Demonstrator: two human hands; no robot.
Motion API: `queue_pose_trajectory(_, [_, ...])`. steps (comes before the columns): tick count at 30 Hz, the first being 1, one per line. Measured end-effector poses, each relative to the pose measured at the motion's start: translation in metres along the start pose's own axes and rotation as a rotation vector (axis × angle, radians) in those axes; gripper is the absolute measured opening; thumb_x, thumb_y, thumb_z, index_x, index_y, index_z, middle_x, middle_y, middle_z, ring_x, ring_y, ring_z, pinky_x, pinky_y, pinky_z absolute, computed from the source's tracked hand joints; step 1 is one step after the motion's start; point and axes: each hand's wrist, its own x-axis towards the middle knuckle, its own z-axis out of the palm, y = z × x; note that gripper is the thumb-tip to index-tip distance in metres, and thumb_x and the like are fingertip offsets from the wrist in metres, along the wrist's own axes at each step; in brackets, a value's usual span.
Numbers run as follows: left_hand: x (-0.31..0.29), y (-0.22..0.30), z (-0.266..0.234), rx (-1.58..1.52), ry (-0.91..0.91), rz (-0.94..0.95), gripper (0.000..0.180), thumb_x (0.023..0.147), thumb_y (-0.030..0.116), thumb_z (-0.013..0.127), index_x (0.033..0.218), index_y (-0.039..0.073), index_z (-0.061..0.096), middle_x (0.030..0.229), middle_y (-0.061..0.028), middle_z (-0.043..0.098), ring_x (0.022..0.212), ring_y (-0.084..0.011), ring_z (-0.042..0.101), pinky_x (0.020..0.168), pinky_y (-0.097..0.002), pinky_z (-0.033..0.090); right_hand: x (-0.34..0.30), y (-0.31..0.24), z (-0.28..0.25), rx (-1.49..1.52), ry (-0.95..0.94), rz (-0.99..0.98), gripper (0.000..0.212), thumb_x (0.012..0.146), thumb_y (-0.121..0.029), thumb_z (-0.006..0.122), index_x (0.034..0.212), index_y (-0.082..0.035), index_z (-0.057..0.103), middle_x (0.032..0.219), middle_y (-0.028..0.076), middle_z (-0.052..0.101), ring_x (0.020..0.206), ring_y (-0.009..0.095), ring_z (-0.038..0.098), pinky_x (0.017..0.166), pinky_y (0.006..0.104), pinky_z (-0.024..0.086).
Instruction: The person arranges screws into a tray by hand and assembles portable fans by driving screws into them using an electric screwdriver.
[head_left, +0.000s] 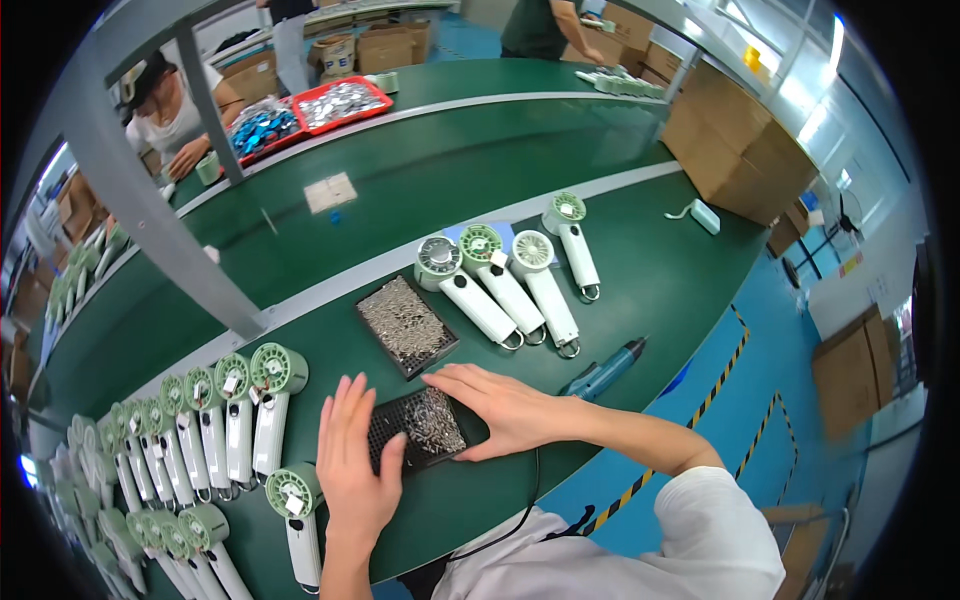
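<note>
One black perforated tray (391, 419), small metal parts (435, 424) inside, held between left hand (352, 470) and right hand (512, 412)

green counter (640, 235), grey metal post (165, 220) at its far edge | large cardboard carton (735, 145) at its far-right corner | blue floor (770, 345) beyond the right edge, marked with black-and-yellow hazard tape (630, 496) | black fan (847, 212), brown box (855, 370) farther right | bright fluorescent tube (836, 48) overhead | second green counter (450, 140) past the far edge
</note>
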Motion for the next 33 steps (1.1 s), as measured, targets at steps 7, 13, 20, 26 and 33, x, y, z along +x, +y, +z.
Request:
queue_pose_trajectory(7, [-0.007, -0.005, 0.005, -0.056, 0.023, -0.030, 0.036, 0.093, 0.005, 0.051, 0.127, -0.005, 0.051, 0.131, -0.0206, 0.056, 0.128, -0.0405, 0.048, 0.111, -0.0521, 0.031, 0.001, 0.000, 0.002, -0.017, 0.035, -0.003, 0.097, 0.070, -0.027, 0.081, 0.145, 0.002, 0.027, 0.136, 0.022, 0.041, 0.126, 0.038, 0.043, 0.104, 0.0417, 0.041])
queue_pose_trajectory(13, [-0.005, -0.012, 0.009, -0.063, 0.005, -0.050, 0.034, 0.093, 0.002, 0.048, 0.127, -0.005, 0.051, 0.131, -0.0198, 0.056, 0.129, -0.0410, 0.048, 0.111, -0.0520, 0.032, 0.008, 0.002, 0.003, 0.003, 0.066, 0.005, 0.096, 0.072, -0.031, 0.081, 0.145, 0.001, 0.028, 0.137, 0.022, 0.042, 0.127, 0.038, 0.043, 0.105, 0.0430, 0.041])
queue_pose_trajectory(20, [-0.004, -0.012, 0.011, -0.062, -0.014, -0.070, 0.032, 0.094, 0.002, 0.047, 0.126, -0.005, 0.052, 0.131, -0.0197, 0.057, 0.129, -0.0407, 0.047, 0.111, -0.0517, 0.031, 0.006, -0.001, 0.001, 0.030, 0.019, -0.006, 0.098, 0.071, -0.031, 0.082, 0.146, -0.001, 0.028, 0.137, 0.023, 0.041, 0.126, 0.039, 0.044, 0.103, 0.0438, 0.042])
queue_pose_trajectory(26, [-0.009, -0.009, 0.014, -0.064, -0.008, -0.053, 0.034, 0.090, 0.002, 0.055, 0.123, -0.006, 0.053, 0.127, -0.0218, 0.058, 0.125, -0.0434, 0.050, 0.107, -0.0541, 0.036, 0.000, -0.001, 0.007, 0.039, 0.057, 0.006, 0.096, 0.072, -0.033, 0.081, 0.146, 0.000, 0.029, 0.137, 0.023, 0.042, 0.127, 0.039, 0.043, 0.103, 0.0437, 0.042])
queue_pose_trajectory(33, [-0.012, -0.016, 0.011, -0.064, 0.001, -0.085, 0.032, 0.092, 0.002, 0.054, 0.123, -0.005, 0.054, 0.127, -0.0200, 0.059, 0.126, -0.0408, 0.051, 0.108, -0.0518, 0.036, 0.005, 0.000, 0.012, 0.023, 0.056, -0.034, 0.095, 0.069, -0.029, 0.081, 0.143, 0.002, 0.031, 0.136, 0.025, 0.042, 0.127, 0.041, 0.043, 0.107, 0.0449, 0.038])
